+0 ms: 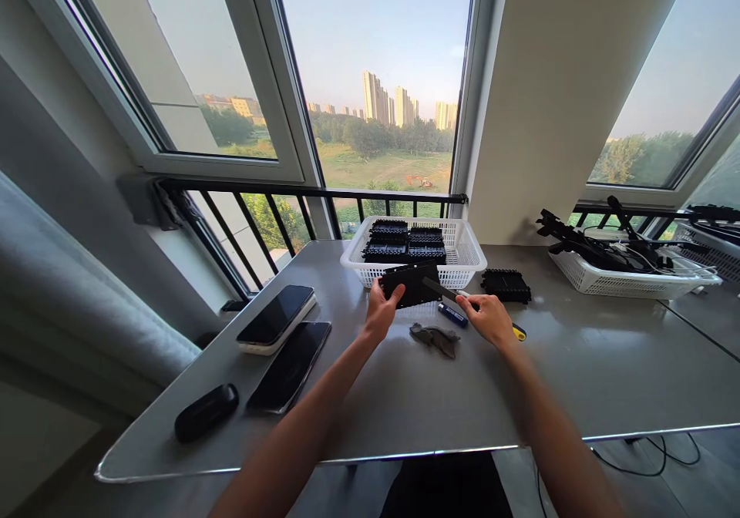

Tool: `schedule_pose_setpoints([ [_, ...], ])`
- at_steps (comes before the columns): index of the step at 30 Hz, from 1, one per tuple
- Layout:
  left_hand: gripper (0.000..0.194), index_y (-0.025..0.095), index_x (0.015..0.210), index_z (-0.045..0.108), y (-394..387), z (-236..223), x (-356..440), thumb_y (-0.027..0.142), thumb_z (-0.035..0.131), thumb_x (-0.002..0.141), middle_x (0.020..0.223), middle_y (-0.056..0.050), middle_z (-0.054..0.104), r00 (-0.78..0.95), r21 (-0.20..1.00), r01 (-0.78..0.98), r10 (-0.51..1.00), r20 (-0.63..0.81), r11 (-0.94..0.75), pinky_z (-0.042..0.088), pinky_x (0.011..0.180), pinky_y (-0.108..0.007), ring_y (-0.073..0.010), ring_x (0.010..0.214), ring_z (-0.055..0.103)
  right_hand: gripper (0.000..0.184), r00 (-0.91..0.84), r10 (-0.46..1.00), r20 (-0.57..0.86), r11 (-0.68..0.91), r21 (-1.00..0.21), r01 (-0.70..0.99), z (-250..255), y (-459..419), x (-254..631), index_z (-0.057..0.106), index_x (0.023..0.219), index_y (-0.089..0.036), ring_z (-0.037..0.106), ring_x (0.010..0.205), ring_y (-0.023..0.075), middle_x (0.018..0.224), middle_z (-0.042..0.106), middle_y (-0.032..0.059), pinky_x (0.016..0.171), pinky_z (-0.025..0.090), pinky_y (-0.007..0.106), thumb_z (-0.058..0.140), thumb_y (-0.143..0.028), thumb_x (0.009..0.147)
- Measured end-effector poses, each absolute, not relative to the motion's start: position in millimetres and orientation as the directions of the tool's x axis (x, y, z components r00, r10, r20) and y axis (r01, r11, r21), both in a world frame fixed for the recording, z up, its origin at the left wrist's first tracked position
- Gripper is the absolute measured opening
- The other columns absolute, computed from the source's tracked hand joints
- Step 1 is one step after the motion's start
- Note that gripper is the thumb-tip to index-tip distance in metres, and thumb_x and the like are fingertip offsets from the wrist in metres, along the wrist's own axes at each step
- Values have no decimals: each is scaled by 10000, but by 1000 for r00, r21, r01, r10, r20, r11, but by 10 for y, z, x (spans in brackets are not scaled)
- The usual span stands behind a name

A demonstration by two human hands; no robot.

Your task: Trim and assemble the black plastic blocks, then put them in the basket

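My left hand [384, 307] grips a flat black plate [409, 285] by its left edge, thumb on its face, tilted up over the table. Closed around a flat file [442, 290], my right hand [486, 317] rests the dark blade against the plate's right part. The file's yellow and black handle end [519, 333] sticks out behind that hand. Below the plate lie a dark blue stick-like object [452, 315] with white lettering and a crumpled grey cloth [436, 339]. Behind is a white basket [354, 260] with several black ribbed parts [405, 242].
Right of the basket lies another black ribbed part [506, 285]. Two phone-like devices [289, 368] [277, 316] and a black oval case [206, 412] are on the left of the grey table [370, 433]. A second white basket [607, 277] holds black parts and cables at the right.
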State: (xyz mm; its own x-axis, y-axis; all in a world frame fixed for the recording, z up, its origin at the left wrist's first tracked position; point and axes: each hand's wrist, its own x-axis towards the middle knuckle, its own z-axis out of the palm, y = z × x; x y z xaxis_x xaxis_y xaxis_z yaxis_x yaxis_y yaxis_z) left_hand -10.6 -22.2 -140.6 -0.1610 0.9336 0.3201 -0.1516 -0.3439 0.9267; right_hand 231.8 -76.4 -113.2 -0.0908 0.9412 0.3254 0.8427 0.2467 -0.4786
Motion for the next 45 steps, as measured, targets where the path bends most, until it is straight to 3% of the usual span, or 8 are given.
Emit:
schedule_pose_setpoints([
  [6, 445, 226, 1053, 544, -213, -1430, -83, 450, 743, 725, 1103, -91, 680, -134, 916, -227, 942, 307, -330, 475, 1014, -475, -264, 1063, 646, 584, -93, 944, 316, 257, -531, 807, -1151, -737, 2354, 682, 670, -190, 573, 642, 174, 642, 648, 42, 581, 271, 269, 375, -616, 926],
  [14, 440, 220, 1052, 556, -299, -1395, -20, 451, 738, 725, 1104, -92, 680, -107, 926, -196, 945, 309, -324, 486, 988, -457, -269, 1074, 635, 516, 104, 916, 387, 260, -771, 581, -1134, -775, 2205, 512, 615, -184, 377, 532, 106, 536, 418, -45, 523, 248, 243, 544, -657, 817],
  [23, 442, 196, 1005, 494, -519, -1327, 160, 433, 738, 723, 973, -39, 672, 107, 953, -229, 968, 226, -197, 497, 896, -363, -207, 951, 635, 485, 194, 912, 363, 234, -845, 481, -1147, -804, 2035, 492, 624, -196, 387, 527, 107, 542, 449, -55, 519, 293, 235, 703, -629, 683],
  [30, 476, 204, 1006, 438, -499, -1347, 172, 436, 738, 718, 891, -5, 658, 86, 938, -302, 975, 204, -169, 503, 783, -297, -159, 830, 632, 396, 274, 890, 365, 219, -868, 445, -1185, -765, 2069, 562, 767, -194, 510, 571, 144, 644, 591, -7, 572, 380, 257, 658, -577, 735],
  [34, 463, 216, 929, 407, -524, -1323, 205, 442, 744, 707, 835, 13, 638, 12, 933, -275, 970, 243, -230, 503, 733, -269, -139, 775, 625, 394, 154, 926, 344, 262, -882, 392, -1201, -775, 2016, 649, 934, -178, 593, 675, 179, 768, 668, 46, 619, 431, 272, 584, -544, 805],
  [38, 445, 221, 839, 387, -607, -1326, 272, 439, 750, 701, 832, 25, 601, 59, 929, -241, 951, 303, -281, 498, 654, -240, -119, 713, 616, 561, 23, 968, 250, 238, -942, 239, -1215, -787, 1941, 622, 1205, -177, 493, 489, 121, 714, 620, 5, 475, 392, 252, 590, -566, 801],
  [41, 407, 209, 831, 435, -663, -1346, 300, 399, 767, 692, 846, 20, 593, 148, 937, -184, 933, 326, -298, 505, 663, -241, -128, 738, 638, 572, -52, 977, 209, 215, -964, 158, -1198, -795, 1935, 646, 1167, -184, 419, 411, 77, 678, 556, -28, 417, 360, 235, 622, -596, 771],
  [45, 312, 202, 930, 566, -693, -1333, 285, 318, 760, 715, 955, -35, 660, 240, 899, -35, 869, 432, -437, 527, 858, -336, -200, 948, 666, 533, -115, 980, 163, 175, -979, 101, -1131, -832, 1966, 686, 1073, -184, 398, 392, 70, 607, 509, -38, 359, 305, 215, 638, -613, 761],
])
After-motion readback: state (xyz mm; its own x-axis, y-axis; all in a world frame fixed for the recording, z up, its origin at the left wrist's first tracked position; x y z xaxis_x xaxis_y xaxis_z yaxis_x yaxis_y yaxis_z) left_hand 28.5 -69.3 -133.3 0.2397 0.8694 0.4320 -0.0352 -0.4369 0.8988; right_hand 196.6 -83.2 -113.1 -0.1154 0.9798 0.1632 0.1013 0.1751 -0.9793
